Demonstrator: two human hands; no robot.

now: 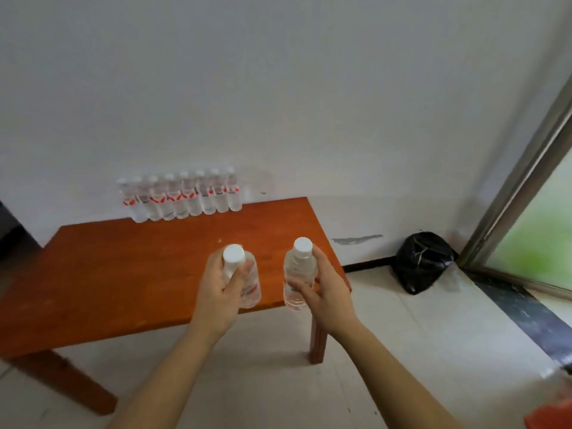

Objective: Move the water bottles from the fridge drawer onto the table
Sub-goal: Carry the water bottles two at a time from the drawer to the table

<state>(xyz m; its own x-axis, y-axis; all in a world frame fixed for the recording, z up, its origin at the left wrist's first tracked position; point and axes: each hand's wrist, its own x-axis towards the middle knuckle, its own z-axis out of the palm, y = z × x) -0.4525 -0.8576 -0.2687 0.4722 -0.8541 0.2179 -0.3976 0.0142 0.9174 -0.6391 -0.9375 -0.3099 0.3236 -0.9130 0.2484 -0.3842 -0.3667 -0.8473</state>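
My left hand (pixel 221 292) grips a clear water bottle (pixel 250 286) with a white cap, held upright above the near edge of the orange-brown wooden table (pixel 108 274). My right hand (pixel 325 287) grips a second clear water bottle (pixel 298 274) with a white cap, upright over the table's near right corner. A row of several water bottles with red-and-white labels (pixel 182 195) stands along the table's far edge against the wall. The fridge drawer is out of view.
A white wall rises behind the table. A black plastic bag (pixel 422 263) lies on the tiled floor in the right corner, beside a metal-framed glass door (pixel 523 181). An orange-red object (pixel 554 413) shows at the bottom right edge.
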